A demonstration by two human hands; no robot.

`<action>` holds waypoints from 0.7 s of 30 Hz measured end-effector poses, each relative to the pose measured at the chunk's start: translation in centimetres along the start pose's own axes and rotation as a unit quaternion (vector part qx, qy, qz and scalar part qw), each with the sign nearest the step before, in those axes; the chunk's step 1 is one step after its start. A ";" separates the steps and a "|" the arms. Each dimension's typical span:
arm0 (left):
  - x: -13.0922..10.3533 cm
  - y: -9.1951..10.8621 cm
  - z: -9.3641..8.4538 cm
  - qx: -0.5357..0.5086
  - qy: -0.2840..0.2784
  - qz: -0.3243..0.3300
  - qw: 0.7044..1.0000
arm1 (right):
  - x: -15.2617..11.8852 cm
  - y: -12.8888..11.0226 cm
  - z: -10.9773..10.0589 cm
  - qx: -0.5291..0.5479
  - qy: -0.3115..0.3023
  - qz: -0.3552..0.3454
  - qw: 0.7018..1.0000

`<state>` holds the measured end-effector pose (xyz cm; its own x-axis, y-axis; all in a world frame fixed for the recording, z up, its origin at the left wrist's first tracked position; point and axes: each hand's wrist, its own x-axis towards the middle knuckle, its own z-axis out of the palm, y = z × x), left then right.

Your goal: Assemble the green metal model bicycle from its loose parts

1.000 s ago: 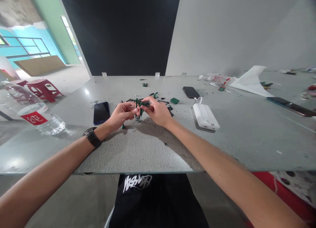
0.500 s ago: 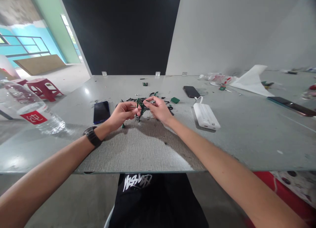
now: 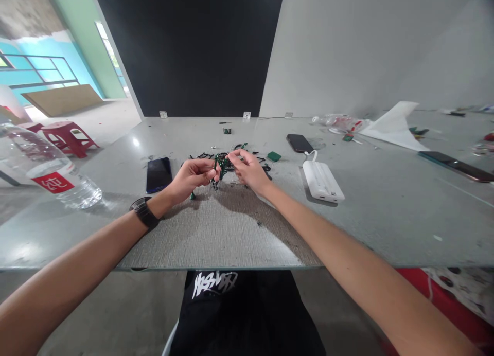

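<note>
One green-and-black piece [image 3: 222, 167] sits between both hands near the middle of the bench [image 3: 386, 217] in the head view. The left hand [image 3: 193, 175] has its grip closed on it, thumb against fingers. The right hand [image 3: 250, 172] is just beside it, thumb and forefinger nearly together; whether that grip has hold of anything, I cannot tell. Small dark parts [image 3: 204, 156] lie around the hands. A phone [image 3: 158, 175] lies near the left wrist; a green block [image 3: 274, 156] and a white power bank [image 3: 322, 182] lie right of the hands.
</note>
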<state>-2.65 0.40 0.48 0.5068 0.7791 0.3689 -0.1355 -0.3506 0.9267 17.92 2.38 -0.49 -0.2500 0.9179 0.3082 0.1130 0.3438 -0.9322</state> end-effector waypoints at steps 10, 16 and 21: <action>0.0 -0.2 -0.3 -0.012 0.057 0.017 0.998 | -0.4 0.2 -0.4 -0.160 0.009 -0.095 0.982; 0.0 -0.2 -0.3 -0.031 0.064 0.015 0.997 | -0.9 0.2 -0.4 -0.244 -0.027 -0.158 0.956; 0.0 -0.3 -0.3 -0.027 0.054 0.008 0.998 | -1.0 0.3 -0.7 -0.350 -0.026 -0.186 0.918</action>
<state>-2.82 0.68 0.27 0.4096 0.8263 0.3868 -0.1892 -0.3378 0.9220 18.83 1.72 -0.91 -0.4396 0.7065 0.5546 0.5964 0.6913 -0.4080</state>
